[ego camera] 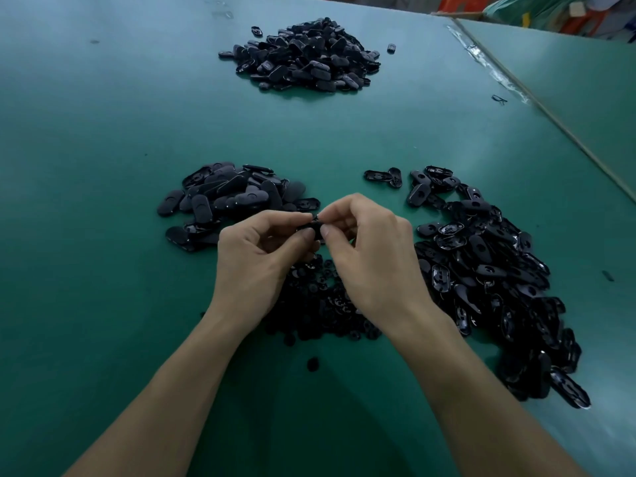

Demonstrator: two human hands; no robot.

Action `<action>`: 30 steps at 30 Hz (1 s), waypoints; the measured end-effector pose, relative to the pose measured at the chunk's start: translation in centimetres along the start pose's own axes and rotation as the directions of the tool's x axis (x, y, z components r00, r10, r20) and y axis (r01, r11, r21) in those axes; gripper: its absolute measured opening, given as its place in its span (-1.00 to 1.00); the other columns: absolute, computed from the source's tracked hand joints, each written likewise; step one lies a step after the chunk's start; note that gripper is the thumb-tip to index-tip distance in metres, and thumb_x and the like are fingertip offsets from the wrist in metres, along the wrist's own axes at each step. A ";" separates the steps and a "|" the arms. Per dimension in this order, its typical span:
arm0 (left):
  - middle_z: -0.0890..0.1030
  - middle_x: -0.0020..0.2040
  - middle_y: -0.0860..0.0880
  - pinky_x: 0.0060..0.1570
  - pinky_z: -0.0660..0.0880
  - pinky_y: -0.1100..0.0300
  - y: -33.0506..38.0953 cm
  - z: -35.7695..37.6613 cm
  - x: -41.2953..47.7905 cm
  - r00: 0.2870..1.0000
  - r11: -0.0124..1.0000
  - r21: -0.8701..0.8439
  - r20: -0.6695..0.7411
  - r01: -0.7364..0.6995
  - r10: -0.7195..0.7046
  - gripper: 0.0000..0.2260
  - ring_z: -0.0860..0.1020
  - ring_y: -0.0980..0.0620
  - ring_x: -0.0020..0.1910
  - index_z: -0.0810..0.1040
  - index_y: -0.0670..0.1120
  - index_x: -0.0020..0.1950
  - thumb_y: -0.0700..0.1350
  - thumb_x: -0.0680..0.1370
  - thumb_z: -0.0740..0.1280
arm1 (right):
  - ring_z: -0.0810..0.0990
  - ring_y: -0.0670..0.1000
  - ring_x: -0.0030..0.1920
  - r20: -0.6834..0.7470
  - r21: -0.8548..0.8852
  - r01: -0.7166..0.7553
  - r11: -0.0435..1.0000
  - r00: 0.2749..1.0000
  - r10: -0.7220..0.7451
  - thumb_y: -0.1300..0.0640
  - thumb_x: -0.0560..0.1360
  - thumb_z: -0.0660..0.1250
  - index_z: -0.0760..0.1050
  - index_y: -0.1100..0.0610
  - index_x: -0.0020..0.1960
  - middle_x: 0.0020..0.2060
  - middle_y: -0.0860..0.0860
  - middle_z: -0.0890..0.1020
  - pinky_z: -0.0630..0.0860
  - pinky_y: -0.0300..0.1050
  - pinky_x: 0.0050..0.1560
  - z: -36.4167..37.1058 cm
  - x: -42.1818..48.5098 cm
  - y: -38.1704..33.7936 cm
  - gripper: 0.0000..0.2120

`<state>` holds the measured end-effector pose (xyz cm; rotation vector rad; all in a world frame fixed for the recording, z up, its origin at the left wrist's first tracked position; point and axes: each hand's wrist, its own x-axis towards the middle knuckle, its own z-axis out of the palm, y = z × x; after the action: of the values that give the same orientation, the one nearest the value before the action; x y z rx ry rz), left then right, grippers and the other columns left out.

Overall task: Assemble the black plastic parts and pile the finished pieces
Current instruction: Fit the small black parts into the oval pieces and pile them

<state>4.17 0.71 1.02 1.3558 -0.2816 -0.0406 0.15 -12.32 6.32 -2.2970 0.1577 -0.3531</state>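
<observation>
Pretty dim, cool teal cast. Soft sheen on the far tabletop (144, 46), so light looks overhead there. Murky shadow pools between the forearms (172, 390). The black parts (499, 270) mush together, just a few glints. Wide-angle bends the edges.

Far pile (303, 55): black oval pieces, heaped; one stray oval (391, 48) lies just to its right. Near-left pile (234, 197): matte oval covers, mostly smooth side up. Right pile (492, 270): glossy oval shells, many hollow side up, spread in a long band. Small round parts (320, 304): low heap between the two near piles. One black part (315, 225), mostly hidden, is pinched between the left hand (254, 256) and right hand (371, 256).
</observation>
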 end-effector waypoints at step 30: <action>0.70 -0.16 -0.02 -0.19 0.58 0.27 -0.1 -0.2 0.2 0.999 0.990 0.142 0.033 0.016 -0.021 -0.84 0.64 0.10 -0.26 0.61 -0.03 -0.04 -0.30 0.53 0.44 | 0.61 -0.11 -0.17 0.076 -0.109 -0.012 0.994 0.997 0.020 0.20 0.54 0.38 0.52 -0.06 -0.09 -0.21 -0.07 0.64 0.59 -0.12 -0.14 -0.5 0.1 -1.1 -0.83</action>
<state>4.38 0.83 0.93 1.4998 -0.3060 -0.0602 0.10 -11.94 7.49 -2.4110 0.1603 -0.2528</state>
